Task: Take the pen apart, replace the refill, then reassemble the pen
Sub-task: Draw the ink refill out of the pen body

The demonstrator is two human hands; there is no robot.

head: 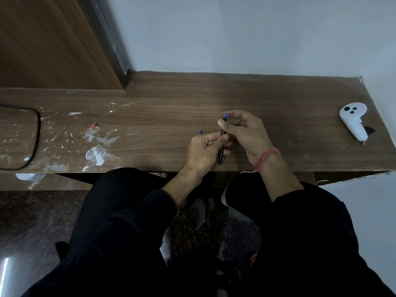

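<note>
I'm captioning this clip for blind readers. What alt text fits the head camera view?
A seated person holds a dark blue pen between both hands, left hand low, right hand near the top, over a paint-spattered wooden desk. A white game controller lies far right, a black cable far left.

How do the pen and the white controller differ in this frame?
The pen is slim, dark blue and straight; the white controller is bulky and curved. The pen is held above the desk by the left hand and right hand; the controller lies untouched at the desk's far right. The pen stands steeply; the controller lies flat.
</note>
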